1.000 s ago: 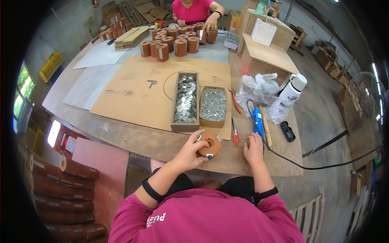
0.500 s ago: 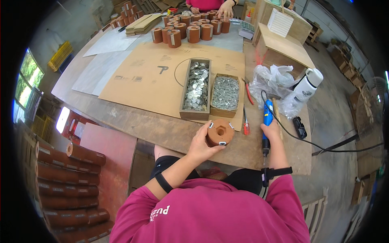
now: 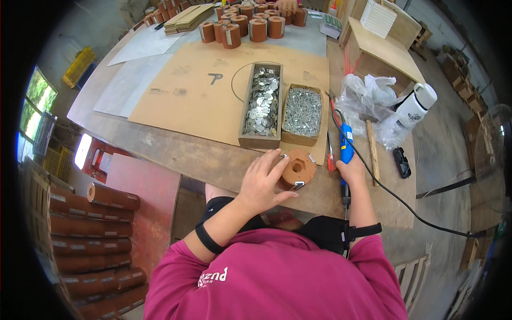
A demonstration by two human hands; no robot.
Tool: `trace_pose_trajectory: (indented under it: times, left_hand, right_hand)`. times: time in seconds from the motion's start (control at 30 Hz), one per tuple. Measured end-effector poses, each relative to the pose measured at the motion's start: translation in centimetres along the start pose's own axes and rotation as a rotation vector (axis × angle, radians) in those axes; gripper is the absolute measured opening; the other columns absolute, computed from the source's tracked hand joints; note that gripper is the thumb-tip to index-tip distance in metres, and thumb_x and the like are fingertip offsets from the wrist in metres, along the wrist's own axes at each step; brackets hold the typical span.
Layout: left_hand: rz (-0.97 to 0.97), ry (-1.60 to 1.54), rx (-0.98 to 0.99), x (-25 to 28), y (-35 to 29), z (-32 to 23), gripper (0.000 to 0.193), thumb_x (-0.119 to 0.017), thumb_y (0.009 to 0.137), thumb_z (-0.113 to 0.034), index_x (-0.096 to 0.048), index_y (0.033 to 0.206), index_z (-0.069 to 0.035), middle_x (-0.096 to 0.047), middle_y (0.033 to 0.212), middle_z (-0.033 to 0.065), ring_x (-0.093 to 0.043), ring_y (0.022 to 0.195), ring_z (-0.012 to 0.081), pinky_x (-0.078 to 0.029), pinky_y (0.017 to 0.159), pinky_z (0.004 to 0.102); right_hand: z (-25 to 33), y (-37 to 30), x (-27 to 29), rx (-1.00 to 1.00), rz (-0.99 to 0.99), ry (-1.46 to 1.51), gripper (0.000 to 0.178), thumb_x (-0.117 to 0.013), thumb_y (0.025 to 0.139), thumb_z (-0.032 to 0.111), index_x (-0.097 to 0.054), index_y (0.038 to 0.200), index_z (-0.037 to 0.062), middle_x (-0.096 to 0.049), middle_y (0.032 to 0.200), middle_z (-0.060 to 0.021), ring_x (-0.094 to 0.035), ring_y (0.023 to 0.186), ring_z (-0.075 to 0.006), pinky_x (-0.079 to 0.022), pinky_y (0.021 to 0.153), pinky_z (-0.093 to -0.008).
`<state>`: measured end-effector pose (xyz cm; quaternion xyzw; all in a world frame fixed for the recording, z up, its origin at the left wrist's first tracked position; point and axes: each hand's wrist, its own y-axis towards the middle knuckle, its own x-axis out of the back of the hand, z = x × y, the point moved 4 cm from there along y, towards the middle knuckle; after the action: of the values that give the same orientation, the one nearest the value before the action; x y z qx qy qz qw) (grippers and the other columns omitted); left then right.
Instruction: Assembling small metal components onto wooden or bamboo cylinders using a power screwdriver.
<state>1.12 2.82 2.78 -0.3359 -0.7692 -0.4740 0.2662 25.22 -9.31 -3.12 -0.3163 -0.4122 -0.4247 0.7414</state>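
Observation:
A brown cylindrical block (image 3: 306,174) stands on the wooden table near its front edge, with a hexagonal recess around a hole in its top and small metal plates at its rim. My left hand (image 3: 262,181) is open at its left side; the fingertips rest by the rim and the thumb points away from it. In my right hand (image 3: 352,172) is a blue electric screwdriver (image 3: 346,145), gripped with its bit pointing back toward my body. Beyond the block stand a long wooden box of flat metal pieces (image 3: 262,106) and a carton of screws (image 3: 302,112).
A hammer (image 3: 372,152) and a red-handled screwdriver (image 3: 330,160) lie near the blue tool, whose black cord (image 3: 392,189) crosses the table's right side. A white bottle (image 3: 417,106) stands by plastic bags. Several brown cylinders (image 3: 258,30) stand at the back, near another person's hand (image 3: 288,5).
My left hand has loosened from the block, its fingers spreading. The block sits slightly farther right in view. My right hand and the electric screwdriver have shifted a little left.

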Motion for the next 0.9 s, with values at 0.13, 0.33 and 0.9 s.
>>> trace_pose_trajectory:
  times: [0.13,0.33,0.9]
  left_hand:
    - [0.022,0.144,-0.05,-0.2,-0.2,0.2,0.077,-0.076,0.052,-0.036,-0.046,0.115,-0.003,-0.046,0.116,0.0159,-0.048,0.104,0.0319,-0.038,0.087,0.043]
    - [0.03,0.024,0.033,0.2,0.1,-0.2,0.072,-0.074,0.055,-0.037,-0.046,0.113,-0.003,-0.047,0.115,0.0152,-0.047,0.104,0.0311,-0.038,0.086,0.043]
    - [0.465,0.628,0.201,-1.3,10.3,13.8,0.022,-0.066,0.067,-0.021,-0.065,0.085,-0.009,-0.056,0.096,0.0084,-0.047,0.098,0.026,-0.04,0.079,0.0387]
  right_hand:
    - [0.3,0.1,0.1,-0.036,0.024,-0.029,0.062,-0.061,0.061,0.029,-0.046,0.114,-0.001,-0.056,0.103,-0.0229,-0.055,0.096,-0.0341,-0.043,0.083,-0.0397]
    - [1.0,-0.3,0.4,-0.111,0.059,-0.096,0.063,-0.061,0.062,0.031,-0.044,0.116,0.0041,-0.055,0.107,-0.0187,-0.054,0.1,-0.0308,-0.043,0.084,-0.0392]
    - [1.0,-0.7,0.6,-0.144,0.05,-0.05,0.066,-0.063,0.061,0.032,-0.043,0.117,0.0037,-0.054,0.109,-0.0205,-0.053,0.099,-0.0325,-0.042,0.083,-0.0393]
